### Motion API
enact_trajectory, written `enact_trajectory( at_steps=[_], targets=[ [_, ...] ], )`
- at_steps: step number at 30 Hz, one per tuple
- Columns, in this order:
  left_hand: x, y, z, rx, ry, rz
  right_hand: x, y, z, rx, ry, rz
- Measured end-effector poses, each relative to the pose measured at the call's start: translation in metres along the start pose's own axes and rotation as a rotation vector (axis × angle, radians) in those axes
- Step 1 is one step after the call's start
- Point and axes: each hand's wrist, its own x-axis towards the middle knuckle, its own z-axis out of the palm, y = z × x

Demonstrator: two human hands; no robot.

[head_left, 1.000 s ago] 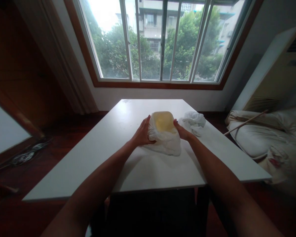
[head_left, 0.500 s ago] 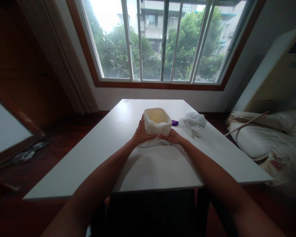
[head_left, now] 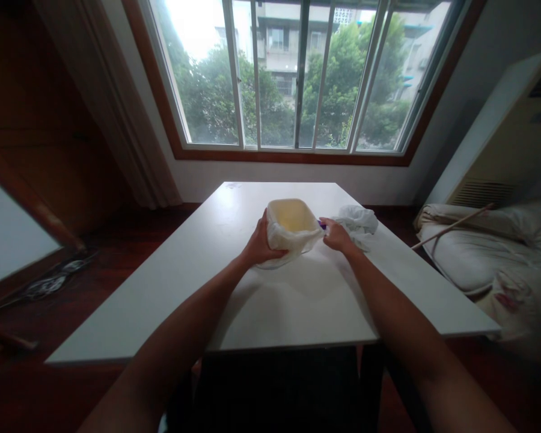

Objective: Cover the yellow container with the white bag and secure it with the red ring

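A wide wood-framed window (head_left: 293,78) fills the far wall above a long white rectangular table (head_left: 270,300). On the table's far half stands a pale yellow square plastic bin (head_left: 291,218) lined with a thin white plastic bag (head_left: 287,239). The left hand (head_left: 261,245) grips the bag against the bin's left side. The right hand (head_left: 337,237) is closed around the bag's edge just right of the bin. A crumpled white plastic bag (head_left: 357,221) lies beside that hand, and a small purple object (head_left: 321,225) peeks out between them.

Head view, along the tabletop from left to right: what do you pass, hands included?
Left hand gripping the bin → small cream plastic bin lined with a white bag → right hand → crumpled white plastic bag, all on the white rectangular table.
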Motion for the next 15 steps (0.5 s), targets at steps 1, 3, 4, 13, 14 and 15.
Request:
enact_trajectory(
  at_steps=[1,3,4,13,14,15],
  targets=[
    [0.001,0.001,-0.001,0.015,-0.008,0.014,0.001,0.0,-0.005,0.058,0.077,0.018],
    [0.002,0.004,-0.001,0.042,-0.021,0.052,0.003,-0.006,-0.014,0.223,0.209,0.061],
    [0.003,0.005,-0.001,0.065,-0.027,0.074,0.003,-0.011,-0.017,0.32,0.251,0.085],
    [0.001,0.009,0.002,0.25,-0.062,0.187,-0.013,-0.056,-0.016,0.513,-0.06,0.011],
    [0.001,0.008,0.002,0.257,-0.069,0.183,-0.013,-0.056,-0.015,0.482,-0.054,0.011],
    [0.001,0.007,0.002,0.264,-0.084,0.171,-0.013,-0.056,-0.015,0.457,-0.041,0.02]
  ],
)
